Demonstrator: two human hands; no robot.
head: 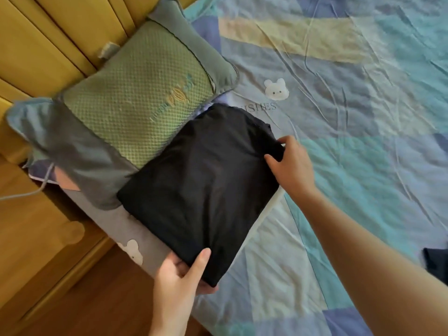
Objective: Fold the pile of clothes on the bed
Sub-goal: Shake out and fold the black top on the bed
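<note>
A folded black garment point(203, 180) lies as a flat rectangle near the bed's left edge, next to the pillows. My left hand point(179, 280) grips its near corner, thumb on top and fingers underneath. My right hand point(291, 163) pinches its far right corner at the edge. Another dark piece of clothing point(436, 261) peeks in at the right border of the view.
A green textured pillow point(140, 93) and a grey-blue pillow point(65, 146) lie against the yellow headboard point(60, 32). The patterned blue bedsheet point(351, 117) stretches to the right. A wooden bedside cabinet point(36, 238) and a white cable point(26, 194) are at the left.
</note>
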